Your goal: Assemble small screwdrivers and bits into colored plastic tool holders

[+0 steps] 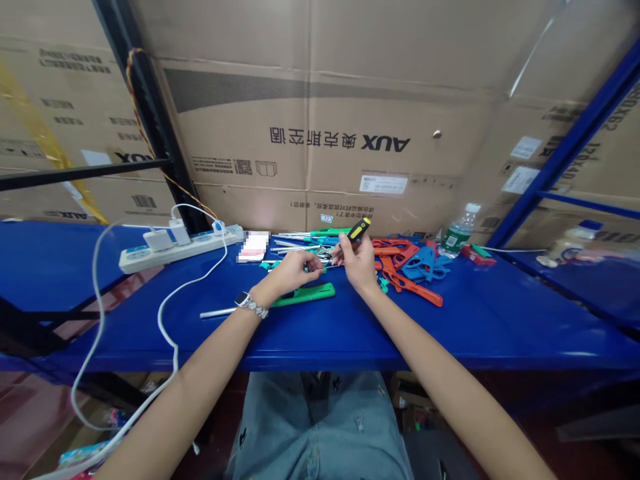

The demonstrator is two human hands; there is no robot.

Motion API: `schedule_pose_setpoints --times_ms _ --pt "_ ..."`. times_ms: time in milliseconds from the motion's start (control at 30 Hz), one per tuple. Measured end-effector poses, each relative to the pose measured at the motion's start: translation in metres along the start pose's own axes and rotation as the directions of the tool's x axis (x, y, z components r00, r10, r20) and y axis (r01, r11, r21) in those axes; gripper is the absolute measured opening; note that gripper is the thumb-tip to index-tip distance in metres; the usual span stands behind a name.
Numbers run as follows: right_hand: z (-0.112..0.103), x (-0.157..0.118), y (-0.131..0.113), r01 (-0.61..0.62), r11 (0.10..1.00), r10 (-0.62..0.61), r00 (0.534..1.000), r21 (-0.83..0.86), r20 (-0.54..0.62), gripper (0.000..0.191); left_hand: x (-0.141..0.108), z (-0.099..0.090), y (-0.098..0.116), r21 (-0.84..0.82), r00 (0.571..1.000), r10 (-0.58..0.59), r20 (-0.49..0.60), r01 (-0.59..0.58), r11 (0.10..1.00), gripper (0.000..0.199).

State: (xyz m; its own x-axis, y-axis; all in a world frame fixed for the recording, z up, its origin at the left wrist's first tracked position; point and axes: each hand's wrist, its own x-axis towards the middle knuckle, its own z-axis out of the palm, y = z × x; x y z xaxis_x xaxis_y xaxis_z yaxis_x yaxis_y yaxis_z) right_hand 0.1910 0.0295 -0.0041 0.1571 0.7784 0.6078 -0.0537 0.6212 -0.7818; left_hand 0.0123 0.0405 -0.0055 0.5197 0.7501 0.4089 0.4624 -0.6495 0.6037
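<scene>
My right hand (359, 262) is closed around a screwdriver (359, 230) with a black and yellow handle, its shaft pointing down and left. Close to its tip, my left hand (299, 270) has thumb and fingers pinched together. A bit of green shows at those fingertips, too small to make out. Beneath my left wrist lies a green lighter (307, 293) with a long metal tube. Behind both hands is a heap of metal tubes and small metal parts, partly hidden. Orange plastic handle shells (413, 288) and blue plastic handle shells (426, 265) are piled right of my right hand.
A white power strip (183, 247) with plugged chargers sits at the left, its white cable trailing over the blue table's (480, 327) front edge. At the back right stand a water bottle (456, 232) and a red box (477, 255). Cardboard boxes (310, 100) wall off the back.
</scene>
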Motion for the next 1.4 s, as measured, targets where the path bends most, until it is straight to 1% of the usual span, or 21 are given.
schedule_pose_setpoints --times_ms 233,400,567,633,667,733,800,833,900,967,1033,1133,1233,1400 --pt "0.0 -0.001 0.0 0.021 1.0 -0.021 1.0 0.004 -0.018 0.034 0.001 0.0 -0.004 -0.05 1.0 0.007 0.004 -0.006 0.999 0.006" --pt "0.0 -0.001 0.001 0.015 1.0 -0.015 1.0 -0.013 0.001 0.035 0.001 0.0 -0.006 -0.058 0.999 0.034 0.029 -0.032 0.998 0.007" --pt "0.0 -0.002 0.0 0.014 0.999 -0.013 0.999 -0.035 0.033 0.035 0.001 0.002 -0.004 -0.045 0.999 0.001 0.034 0.001 0.999 0.012" --pt "-0.002 -0.002 -0.001 0.01 0.998 -0.007 0.999 -0.061 0.049 0.035 0.0 0.001 -0.002 -0.013 0.999 -0.011 0.036 0.012 1.0 0.014" --pt "-0.004 -0.002 -0.002 0.009 0.997 -0.005 0.999 -0.076 0.052 0.035 -0.001 0.001 0.0 0.012 1.0 -0.007 0.03 0.007 1.0 0.018" --pt "-0.007 -0.001 -0.003 0.005 0.995 0.0 0.999 -0.103 0.052 0.035 -0.004 0.0 0.003 0.07 0.999 0.022 0.027 -0.024 0.997 0.034" --pt "-0.01 -0.001 -0.004 0.0 0.992 0.008 0.998 -0.129 0.058 0.036 -0.007 0.001 0.005 0.124 0.997 0.044 0.07 -0.052 0.991 0.048" --pt "-0.011 -0.001 -0.004 0.0 0.989 0.01 0.998 -0.146 0.066 0.036 -0.008 0.001 0.006 0.151 0.993 0.042 0.11 -0.058 0.987 0.05" --pt "-0.012 -0.002 -0.004 0.009 0.982 0.009 0.995 -0.19 0.095 0.036 -0.009 0.003 0.006 0.211 0.983 0.016 0.185 -0.056 0.976 0.046" --pt "-0.011 -0.003 -0.003 0.029 0.97 0.002 0.992 -0.243 0.128 0.036 -0.009 0.004 0.006 0.258 0.972 -0.023 0.235 -0.04 0.965 0.037" --pt "-0.011 -0.004 -0.001 0.047 0.959 -0.003 0.988 -0.28 0.154 0.036 -0.009 0.003 0.008 0.284 0.963 -0.069 0.259 -0.008 0.959 0.03" --pt "-0.01 -0.006 0.0 0.054 0.954 -0.003 0.985 -0.296 0.171 0.035 -0.008 0.0 0.012 0.297 0.957 -0.124 0.262 0.042 0.954 0.03" --pt "-0.009 -0.007 0.001 0.043 0.954 0.014 0.982 -0.298 0.187 0.036 -0.008 -0.002 0.014 0.294 0.957 -0.122 0.263 0.041 0.955 0.027" --pt "-0.007 -0.007 0.003 0.037 0.958 0.021 0.98 -0.286 0.2 0.036 -0.007 0.001 0.008 0.269 0.968 -0.061 0.245 -0.008 0.963 0.023"
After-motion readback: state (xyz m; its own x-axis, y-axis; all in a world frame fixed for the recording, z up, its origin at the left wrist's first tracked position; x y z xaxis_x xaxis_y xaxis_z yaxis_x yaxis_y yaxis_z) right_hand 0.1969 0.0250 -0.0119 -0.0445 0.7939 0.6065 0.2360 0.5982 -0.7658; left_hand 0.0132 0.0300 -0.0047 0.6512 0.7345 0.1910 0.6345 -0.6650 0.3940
